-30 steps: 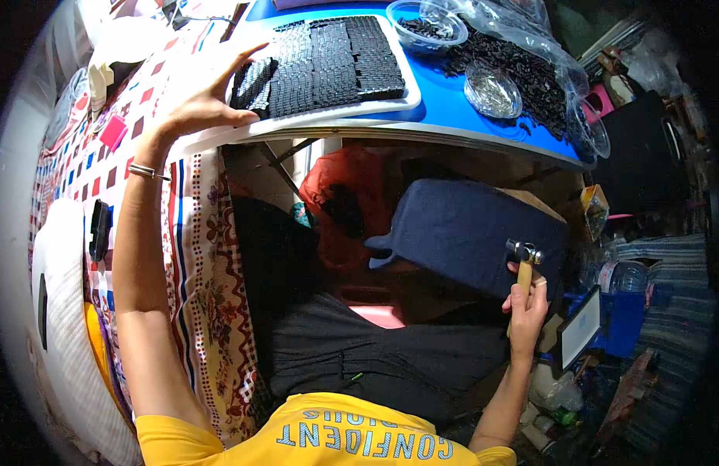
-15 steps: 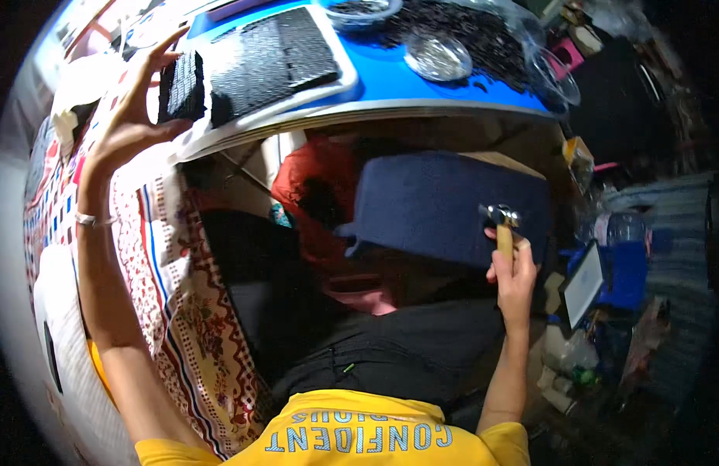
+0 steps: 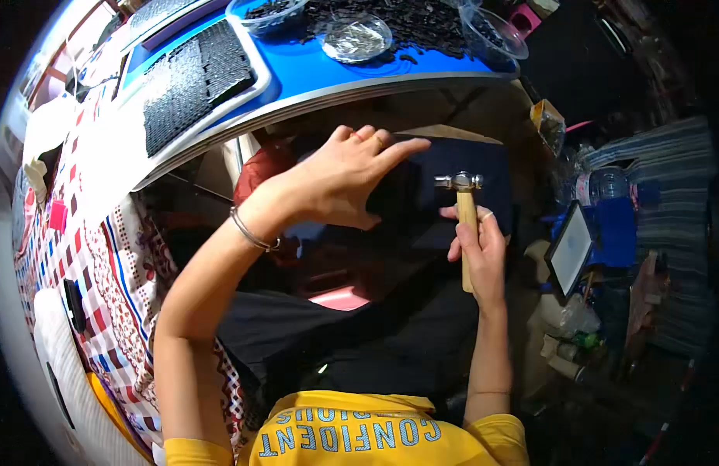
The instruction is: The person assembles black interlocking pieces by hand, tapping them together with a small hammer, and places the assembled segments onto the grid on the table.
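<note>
My right hand [image 3: 481,252] is wrapped round the wooden handle of a small hammer [image 3: 467,213], held upright with its shiny metal head at the top. My left hand [image 3: 352,175] reaches over the dark blue box-like surface [image 3: 484,155], left of the hammer and apart from it. Its thumb and index finger are spread; the space between them is very dark, and I make out nothing held there. Beyond, a white tray [image 3: 260,71] on the blue table [image 3: 297,81] carries rows of small black pieces [image 3: 177,97].
Loose black pieces [image 3: 406,27] are heaped at the back, beside a clear dish [image 3: 357,39] and clear tubs [image 3: 495,35]. A tablet-like screen [image 3: 571,248] stands at the right, near a large clear bottle [image 3: 604,186]. Patterned cloth [image 3: 126,287] covers the left side.
My left hand has come from beside black pieces at the tray's left to over the dark blue surface. The hammer has shifted slightly left and up. The view has turned, moving the table leftward.
</note>
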### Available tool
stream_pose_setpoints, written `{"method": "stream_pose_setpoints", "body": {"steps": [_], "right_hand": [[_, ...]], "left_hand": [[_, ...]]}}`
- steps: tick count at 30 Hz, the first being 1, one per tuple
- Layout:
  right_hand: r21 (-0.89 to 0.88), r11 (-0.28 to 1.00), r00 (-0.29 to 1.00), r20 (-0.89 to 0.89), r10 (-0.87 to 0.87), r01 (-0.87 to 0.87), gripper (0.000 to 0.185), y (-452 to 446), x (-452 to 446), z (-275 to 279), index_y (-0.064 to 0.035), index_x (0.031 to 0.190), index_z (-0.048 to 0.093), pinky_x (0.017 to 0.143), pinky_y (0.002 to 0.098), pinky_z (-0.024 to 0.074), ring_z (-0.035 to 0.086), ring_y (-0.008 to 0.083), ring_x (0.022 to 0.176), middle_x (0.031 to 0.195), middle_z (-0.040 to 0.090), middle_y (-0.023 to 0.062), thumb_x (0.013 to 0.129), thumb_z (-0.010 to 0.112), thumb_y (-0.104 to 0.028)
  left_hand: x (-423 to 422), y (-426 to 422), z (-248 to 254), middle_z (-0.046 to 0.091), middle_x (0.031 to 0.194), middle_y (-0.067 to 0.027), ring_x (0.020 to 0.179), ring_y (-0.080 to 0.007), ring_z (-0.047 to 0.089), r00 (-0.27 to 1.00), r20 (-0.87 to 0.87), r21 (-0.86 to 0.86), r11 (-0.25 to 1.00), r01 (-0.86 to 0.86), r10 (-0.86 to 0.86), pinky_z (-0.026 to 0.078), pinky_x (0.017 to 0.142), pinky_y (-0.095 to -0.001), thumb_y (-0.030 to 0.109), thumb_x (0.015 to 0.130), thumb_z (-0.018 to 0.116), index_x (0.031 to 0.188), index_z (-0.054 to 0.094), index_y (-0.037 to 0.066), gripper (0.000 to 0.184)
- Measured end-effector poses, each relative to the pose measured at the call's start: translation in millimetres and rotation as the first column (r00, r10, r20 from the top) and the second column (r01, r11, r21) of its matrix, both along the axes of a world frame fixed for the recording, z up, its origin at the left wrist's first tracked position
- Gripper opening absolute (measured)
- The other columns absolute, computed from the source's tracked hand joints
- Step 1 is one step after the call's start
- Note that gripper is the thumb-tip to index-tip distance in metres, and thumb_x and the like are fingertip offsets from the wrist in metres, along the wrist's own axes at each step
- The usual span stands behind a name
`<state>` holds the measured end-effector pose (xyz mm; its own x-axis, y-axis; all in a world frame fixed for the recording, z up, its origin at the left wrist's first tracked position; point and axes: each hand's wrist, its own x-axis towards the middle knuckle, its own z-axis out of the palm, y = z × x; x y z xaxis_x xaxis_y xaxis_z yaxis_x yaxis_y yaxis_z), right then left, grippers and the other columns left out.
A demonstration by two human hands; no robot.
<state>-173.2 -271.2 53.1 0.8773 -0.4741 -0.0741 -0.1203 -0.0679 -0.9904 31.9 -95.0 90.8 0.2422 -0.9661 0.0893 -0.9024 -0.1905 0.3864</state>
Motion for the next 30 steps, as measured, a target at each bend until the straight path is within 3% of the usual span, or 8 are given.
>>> {"method": "stream_pose_setpoints", "body": {"steps": [2, 6, 9, 11, 16, 22, 27, 30], "right_hand": [[0.042, 0.999, 1.000, 0.016, -0.018, 0.017, 0.025, -3.7, 0.3, 0.1, 0.0012, 0.118, 0.054, 0.054, 0.0224, 0.0460, 0.050, 0.0091, 0.059, 0.115, 0.069, 0.0127, 0.095, 0.057, -0.008], [0.080, 0.996, 0.999, -0.031, -0.041, 0.043, 0.022, -8.7, 2.8, 12.3, 0.0017, 0.114, 0.054, 0.052, 0.0230, 0.0455, 0.050, 0.0082, 0.058, 0.112, 0.069, 0.0132, 0.096, 0.058, -0.009], [-0.120, 0.990, 0.995, -0.066, -0.081, 0.072, 0.019, -32.5, 15.9, 13.7, 0.0013, 0.110, 0.056, 0.050, 0.0256, 0.0455, 0.052, 0.0114, 0.056, 0.107, 0.069, 0.0127, 0.094, 0.061, -0.008], [-0.616, 0.786, 0.977, -0.129, -0.167, 0.053, 0.021, -51.4, 29.9, 16.2, 0.0025, 0.108, 0.057, 0.058, 0.0315, 0.0490, 0.058, 0.0191, 0.065, 0.108, 0.066, 0.0143, 0.090, 0.066, -0.005], [-0.903, 0.423, 0.991, 0.022, -0.131, 0.076, 0.023, -91.5, 59.5, -2.4, 0.0048, 0.105, 0.057, 0.070, 0.0370, 0.0500, 0.061, 0.0269, 0.079, 0.108, 0.062, 0.0159, 0.086, 0.069, -0.003], [-0.872, 0.490, 0.996, -0.039, -0.079, 0.005, 0.024, -108.9, 75.2, -8.7, 0.0068, 0.104, 0.057, 0.078, 0.0388, 0.0486, 0.059, 0.0288, 0.085, 0.108, 0.058, 0.0167, 0.085, 0.069, -0.002], [-0.852, 0.523, 0.995, -0.074, -0.072, -0.026, 0.020, -113.9, 82.4, -5.8, 0.0067, 0.099, 0.058, 0.075, 0.0382, 0.0491, 0.058, 0.0278, 0.080, 0.102, 0.059, 0.0155, 0.085, 0.069, -0.003], [-0.839, 0.541, 0.993, -0.103, -0.063, -0.052, 0.018, -115.9, 84.4, -3.2, 0.0071, 0.096, 0.059, 0.074, 0.0378, 0.0492, 0.058, 0.0269, 0.077, 0.098, 0.059, 0.0152, 0.085, 0.068, -0.003]], "left_hand": [[-1.7, -8.0, -13.2, 0.054, 0.124, -0.0139, 0.113, -0.0346, 0.051, 1.000, 0.008, 0.072, 0.997, -0.008, 0.007, 0.040, 0.095, -0.0396, 0.018, 0.057, 0.083, 0.149, 0.035, 0.013, 0.104], [-4.3, 1.3, -27.5, 0.051, 0.132, -0.0141, 0.121, -0.0365, 0.047, 0.998, -0.015, -0.143, 0.988, -0.059, 0.058, 0.039, 0.100, -0.0429, 0.022, 0.060, 0.085, 0.151, 0.032, 0.013, 0.106], [-5.5, 5.5, -29.3, 0.051, 0.134, -0.0149, 0.123, -0.0361, 0.048, 0.989, -0.139, -0.173, 0.981, -0.083, 0.059, 0.038, 0.103, -0.0430, 0.024, 0.063, 0.084, 0.152, 0.031, 0.012, 0.104], [-4.1, 11.2, -28.4, 0.050, 0.137, -0.0158, 0.124, -0.0358, 0.048, 0.967, -0.248, -0.197, 0.974, -0.109, 0.058, 0.037, 0.105, -0.0430, 0.025, 0.067, 0.084, 0.152, 0.031, 0.011, 0.101], [-3.3, 31.0, -34.8, 0.052, 0.137, -0.0165, 0.125, -0.0341, 0.050, 0.792, -0.606, -0.338, 0.879, -0.336, 0.070, 0.037, 0.107, -0.0423, 0.022, 0.077, 0.079, 0.150, 0.035, 0.009, 0.087], [5.9, 38.7, -50.5, 0.057, 0.131, -0.0152, 0.121, -0.0303, 0.053, 0.769, -0.630, -0.325, 0.863, -0.386, 0.107, 0.039, 0.105, -0.0408, 0.012, 0.084, 0.071, 0.144, 0.046, 0.007, 0.065], [10.3, 35.4, -60.0, 0.060, 0.126, -0.0123, 0.115, -0.0297, 0.056, 0.890, -0.388, -0.386, 0.835, -0.392, 0.239, 0.043, 0.099, -0.0402, 0.006, 0.088, 0.063, 0.136, 0.054, 0.006, 0.049], [11.5, 33.1, -51.4, 0.061, 0.117, -0.0116, 0.103, -0.0296, 0.058, 0.938, -0.017, -0.378, 0.866, -0.326, 0.346, 0.046, 0.090, -0.0385, 0.003, 0.088, 0.060, 0.125, 0.059, 0.005, 0.037]]}}
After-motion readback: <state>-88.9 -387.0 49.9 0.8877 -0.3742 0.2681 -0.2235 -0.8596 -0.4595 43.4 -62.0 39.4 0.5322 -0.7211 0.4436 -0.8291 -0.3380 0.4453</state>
